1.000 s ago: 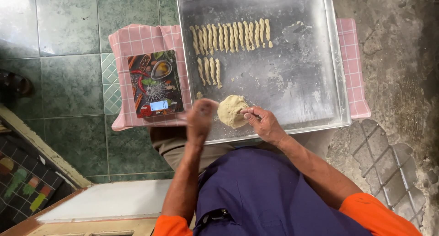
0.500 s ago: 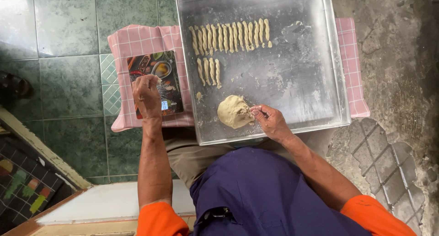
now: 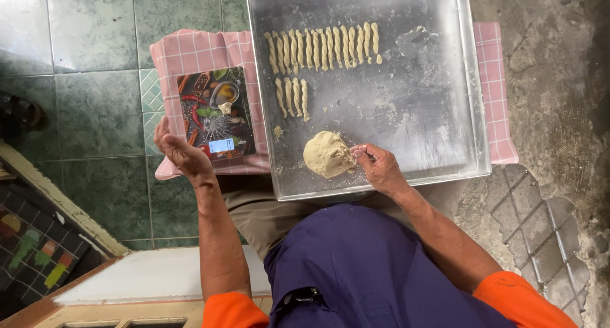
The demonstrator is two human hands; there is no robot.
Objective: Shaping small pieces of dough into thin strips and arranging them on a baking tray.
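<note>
Hands sit apart at the near edge of the work. The left hand [image 3: 181,151] is spread open, palm turned up, fingers loose, at the near left corner of a small kitchen scale [image 3: 216,115] with a printed picture top; a small bit of dough [image 3: 225,107] lies on the scale. The right hand [image 3: 376,168] pinches at the right side of a rounded dough lump [image 3: 327,154], fingertips touching it. The lump rests near the front rim of a large metal tray [image 3: 438,112]. Farther in, a short row of three twisted dough sticks [image 3: 292,97] lies on the tray, and beyond it a longer row [image 3: 324,48]. A pink checked cloth [image 3: 203,52] lies under scale and tray, on a green tiled floor [image 3: 89,29].
</note>
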